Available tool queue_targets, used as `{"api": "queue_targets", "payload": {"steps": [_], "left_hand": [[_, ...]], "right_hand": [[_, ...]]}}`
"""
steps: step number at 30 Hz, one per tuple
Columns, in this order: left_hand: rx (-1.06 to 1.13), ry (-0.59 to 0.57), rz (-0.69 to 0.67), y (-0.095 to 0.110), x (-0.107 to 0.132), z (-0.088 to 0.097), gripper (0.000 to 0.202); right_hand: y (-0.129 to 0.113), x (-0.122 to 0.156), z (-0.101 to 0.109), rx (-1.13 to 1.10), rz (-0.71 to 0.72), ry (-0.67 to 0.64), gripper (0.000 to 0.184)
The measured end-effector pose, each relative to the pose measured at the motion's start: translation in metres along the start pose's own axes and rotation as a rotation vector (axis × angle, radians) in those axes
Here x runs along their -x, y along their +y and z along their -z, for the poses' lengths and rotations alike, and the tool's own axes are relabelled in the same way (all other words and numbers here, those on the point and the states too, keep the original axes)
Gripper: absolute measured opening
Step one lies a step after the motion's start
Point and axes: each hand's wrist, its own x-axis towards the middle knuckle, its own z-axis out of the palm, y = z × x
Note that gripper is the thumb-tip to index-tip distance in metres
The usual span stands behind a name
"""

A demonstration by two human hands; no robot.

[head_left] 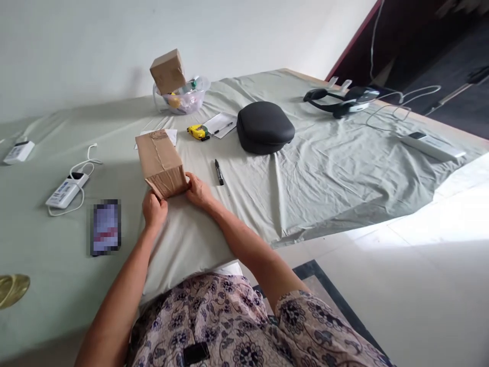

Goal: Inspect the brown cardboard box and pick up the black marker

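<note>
A brown cardboard box (161, 155) lies on the cloth-covered table in front of me, its near end facing my body. My left hand (155, 208) is closed on the box's near left corner, thumb and fingers pinching the edge. At the near right edge, my right hand (197, 188) grips the box with bent fingers. White paper (171, 135) shows partly from behind the box. A black marker (219, 172) lies just right of my right hand. The undersides of the box and some fingertips are hidden.
A basket (196, 102) at the wall holds another cardboard box (168, 71). Behind the marker are a yellow tape measure (197, 132), a notepad (221, 124) and a black case (265, 127). A phone (106, 227) and a white power strip (68, 190) lie left; a headset (340, 101) lies far right.
</note>
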Motion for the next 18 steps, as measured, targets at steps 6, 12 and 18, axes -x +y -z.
{"api": "queue_targets", "payload": {"steps": [6, 12, 18], "left_hand": [[0.049, -0.009, 0.021, -0.002, -0.003, 0.000, 0.028], [0.062, -0.033, 0.052, -0.001, -0.002, 0.001, 0.030], [0.083, -0.038, -0.002, -0.005, 0.000, 0.005, 0.027]], "right_hand": [[0.000, 0.000, 0.001, 0.026, -0.023, -0.034, 0.075], [0.005, 0.003, -0.001, 0.019, 0.018, -0.035, 0.074], [0.011, 0.004, 0.001, -0.022, 0.076, 0.001, 0.058]]}}
